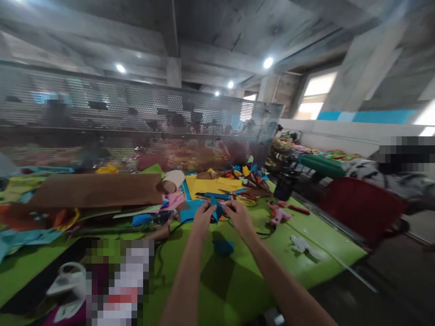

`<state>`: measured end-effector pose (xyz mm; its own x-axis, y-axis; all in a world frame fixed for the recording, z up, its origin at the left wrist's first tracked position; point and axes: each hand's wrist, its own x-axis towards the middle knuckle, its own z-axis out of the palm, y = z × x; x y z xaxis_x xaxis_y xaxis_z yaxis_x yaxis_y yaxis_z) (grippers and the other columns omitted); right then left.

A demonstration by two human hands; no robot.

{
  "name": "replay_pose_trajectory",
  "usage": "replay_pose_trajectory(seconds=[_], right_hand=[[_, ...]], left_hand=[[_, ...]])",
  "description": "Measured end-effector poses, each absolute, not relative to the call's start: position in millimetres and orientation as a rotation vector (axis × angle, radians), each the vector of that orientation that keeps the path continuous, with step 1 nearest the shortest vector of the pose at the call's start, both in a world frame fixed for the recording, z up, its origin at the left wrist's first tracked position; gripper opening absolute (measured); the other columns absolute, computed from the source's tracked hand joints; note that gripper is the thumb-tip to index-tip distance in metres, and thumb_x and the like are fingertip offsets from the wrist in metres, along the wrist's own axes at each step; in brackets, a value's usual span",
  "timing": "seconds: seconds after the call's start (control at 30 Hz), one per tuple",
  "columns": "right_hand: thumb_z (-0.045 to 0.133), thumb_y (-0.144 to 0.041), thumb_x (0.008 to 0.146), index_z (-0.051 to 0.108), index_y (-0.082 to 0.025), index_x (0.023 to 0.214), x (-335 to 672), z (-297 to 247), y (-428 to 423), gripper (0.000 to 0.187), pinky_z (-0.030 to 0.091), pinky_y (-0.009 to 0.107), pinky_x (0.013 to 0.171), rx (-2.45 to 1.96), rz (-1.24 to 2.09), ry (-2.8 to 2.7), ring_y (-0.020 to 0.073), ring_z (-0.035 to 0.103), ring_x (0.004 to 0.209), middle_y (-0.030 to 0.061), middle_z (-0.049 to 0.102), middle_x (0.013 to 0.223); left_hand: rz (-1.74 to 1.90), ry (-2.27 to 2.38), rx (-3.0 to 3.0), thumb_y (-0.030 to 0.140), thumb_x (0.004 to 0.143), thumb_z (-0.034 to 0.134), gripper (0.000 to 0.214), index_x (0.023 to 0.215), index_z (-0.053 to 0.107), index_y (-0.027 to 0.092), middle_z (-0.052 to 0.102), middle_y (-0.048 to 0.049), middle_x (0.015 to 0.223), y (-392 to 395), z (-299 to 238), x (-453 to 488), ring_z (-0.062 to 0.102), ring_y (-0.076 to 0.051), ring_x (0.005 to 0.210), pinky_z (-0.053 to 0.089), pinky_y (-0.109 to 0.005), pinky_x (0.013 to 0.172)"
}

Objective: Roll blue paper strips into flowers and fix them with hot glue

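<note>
Over the green table, my left hand (205, 213) pinches a small dark-blue folded piece (216, 207) that looks like paper or felt. My right hand (240, 215) has its fingers closed at the right edge of the same piece. A second blue piece (223, 247) rests on the table below my hands. Lighter blue sheet material (189, 212) lies just beyond my left hand. To the right of my right hand is a pink glue gun (279, 215). The fingertips are small and slightly blurred.
Scissors (246, 195) and a blue cutter (217, 196) lie beyond my hands, near yellow sheets (200, 184). A brown roll (98, 189) and scraps crowd the left. A white cut-out (302, 244) and a clear stick (340, 266) lie right. A mesh partition (142, 117) stands behind; a red chair (362, 203) is beside the table.
</note>
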<state>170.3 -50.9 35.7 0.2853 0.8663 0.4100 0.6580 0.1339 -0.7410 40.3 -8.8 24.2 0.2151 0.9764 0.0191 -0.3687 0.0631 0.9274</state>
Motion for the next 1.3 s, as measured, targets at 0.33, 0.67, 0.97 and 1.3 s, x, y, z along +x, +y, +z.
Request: replay_pose_trajectory(seconds=[0.33,0.67,0.97,1.3], right_hand=[[0.047,-0.054,0.087,0.071,-0.019,0.081,311,50,-125,0.042,0.045,0.038,0.073,-2.408,0.025,-0.980,0.0327,0.066,0.090,0.0147,0.072,0.087],[0.073,-0.047,0.062,0.071,-0.016,0.068,319,29,-109,0.032,0.050,0.047,0.076,-2.536,0.147,-0.709,0.0425,0.067,0.097,0.0241,0.072,0.092],[0.068,-0.047,0.059,0.061,-0.024,0.084,302,45,-117,0.035,0.048,0.034,0.057,-1.825,0.282,-0.696,0.0242,0.064,0.061,0.0014,0.065,0.060],[0.081,-0.035,0.054,0.063,-0.021,0.075,247,74,-82,0.031,0.047,0.023,0.045,-1.125,0.842,-0.897,0.0127,0.056,0.050,-0.0021,0.060,0.058]], left_hand=[[1.276,0.977,1.106,0.037,0.074,0.058,0.019,0.075,0.054,0.019,0.058,0.0038,0.061,-10,19,39,0.055,-0.011,0.048,0.035,-0.019,0.044],[1.321,1.023,1.135,0.040,0.075,0.061,0.024,0.069,0.049,0.020,0.045,0.0083,0.047,-8,21,37,0.039,-0.008,0.037,0.029,-0.018,0.037],[1.324,1.038,1.143,0.024,0.075,0.055,0.012,0.065,0.050,0.019,0.043,0.0081,0.048,-5,22,40,0.038,-0.007,0.040,0.029,-0.019,0.043],[1.315,1.092,1.252,0.021,0.075,0.054,0.011,0.064,0.052,0.019,0.041,0.0071,0.053,0,21,28,0.036,-0.009,0.049,0.027,-0.022,0.050]])
